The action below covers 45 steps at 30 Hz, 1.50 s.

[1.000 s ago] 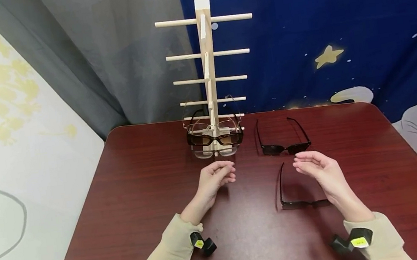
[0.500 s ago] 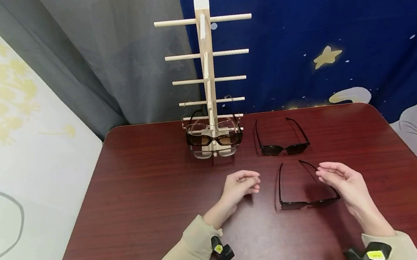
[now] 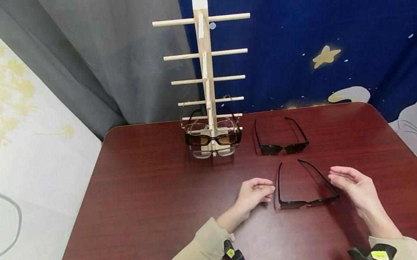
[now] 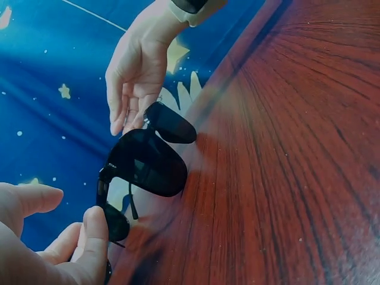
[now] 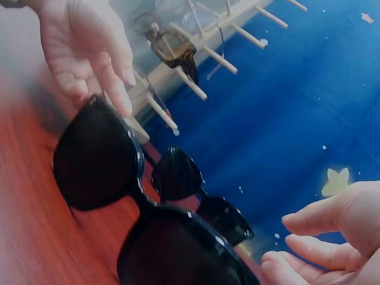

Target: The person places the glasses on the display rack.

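Note:
Black sunglasses (image 3: pixel 322 201) lie on the table with their temples spread toward the stand, lenses facing my body. My left hand (image 3: pixel 253 194) is just beside their left temple, fingers loosely bent with nothing held; whether a fingertip touches the temple I cannot tell. On the opposite side, my right hand (image 3: pixel 358 189) hovers near the right temple, its thumb and fingers apart. In the right wrist view, a gap separates this right hand (image 5: pixel 332 237) from the dark lens (image 5: pixel 98 160). A second pair of black sunglasses (image 3: pixel 295 148) lies farther back, temples also unfolded.
A wooden display stand (image 3: pixel 204 34) with several crossbars rises at the table's back. Low on it hang tortoiseshell sunglasses (image 3: pixel 229 138) and clear-lensed glasses (image 3: pixel 201 154). Behind the dark red table (image 3: pixel 142 200) hang a grey curtain (image 3: pixel 134 47) and a blue curtain (image 3: pixel 275 64).
My left hand has moved from in front of the stand rightward and nearer to the front sunglasses. My right hand has shifted right and toward me, uncovering their right temple. The sunglasses stay put.

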### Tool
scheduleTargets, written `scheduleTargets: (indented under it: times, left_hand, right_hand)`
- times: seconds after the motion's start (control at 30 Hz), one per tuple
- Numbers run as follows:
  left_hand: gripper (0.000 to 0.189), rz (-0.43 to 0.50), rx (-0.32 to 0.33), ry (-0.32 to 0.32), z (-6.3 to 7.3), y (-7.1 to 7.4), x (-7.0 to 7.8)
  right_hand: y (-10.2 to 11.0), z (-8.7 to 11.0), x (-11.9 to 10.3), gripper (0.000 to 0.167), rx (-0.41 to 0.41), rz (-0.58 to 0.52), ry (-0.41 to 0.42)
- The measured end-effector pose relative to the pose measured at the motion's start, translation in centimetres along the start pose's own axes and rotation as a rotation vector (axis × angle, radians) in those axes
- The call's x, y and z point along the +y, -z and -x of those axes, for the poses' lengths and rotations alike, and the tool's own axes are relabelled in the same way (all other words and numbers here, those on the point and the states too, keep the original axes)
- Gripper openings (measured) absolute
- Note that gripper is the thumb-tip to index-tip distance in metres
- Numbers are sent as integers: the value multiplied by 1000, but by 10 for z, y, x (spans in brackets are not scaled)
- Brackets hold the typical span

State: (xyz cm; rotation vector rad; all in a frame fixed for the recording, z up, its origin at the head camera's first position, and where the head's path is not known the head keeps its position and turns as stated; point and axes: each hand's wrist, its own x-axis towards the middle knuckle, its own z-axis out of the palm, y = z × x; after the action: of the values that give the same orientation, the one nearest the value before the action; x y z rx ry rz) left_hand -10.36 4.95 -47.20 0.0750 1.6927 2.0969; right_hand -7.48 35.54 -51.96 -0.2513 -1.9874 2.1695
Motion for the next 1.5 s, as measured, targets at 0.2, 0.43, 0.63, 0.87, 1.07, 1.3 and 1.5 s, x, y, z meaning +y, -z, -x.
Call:
scheduleTargets:
  times: [0.2, 0.43, 0.63, 0.87, 1.07, 1.3, 1.5]
  left_hand:
    - [24, -9, -5, 30, -1, -4, -4]
    - [25, -12, -13, 49, -1, -11, -5]
    - [23, 8, -6, 73, -3, -15, -9]
    - [22, 27, 15, 115, -3, -19, -8]
    - [24, 36, -7, 124, -3, -18, -8]
    - [18, 60, -32, 83, 2, -11, -4]
    - [27, 94, -23, 109, 6, -4, 7]
  right_hand:
    - [-3, 9, -12, 31, 0, 210, -70]
    - [-24, 28, -54, 18, -118, 255, -156]
    - [-29, 32, -58, 17, -137, 331, -201]
    - [-30, 33, -56, 17, -131, 290, -189]
    - [-30, 35, -56, 19, -139, 212, -169]
    - [-23, 33, -47, 16, -178, 109, -140]
    - [-4, 21, -19, 31, -207, 115, -116]
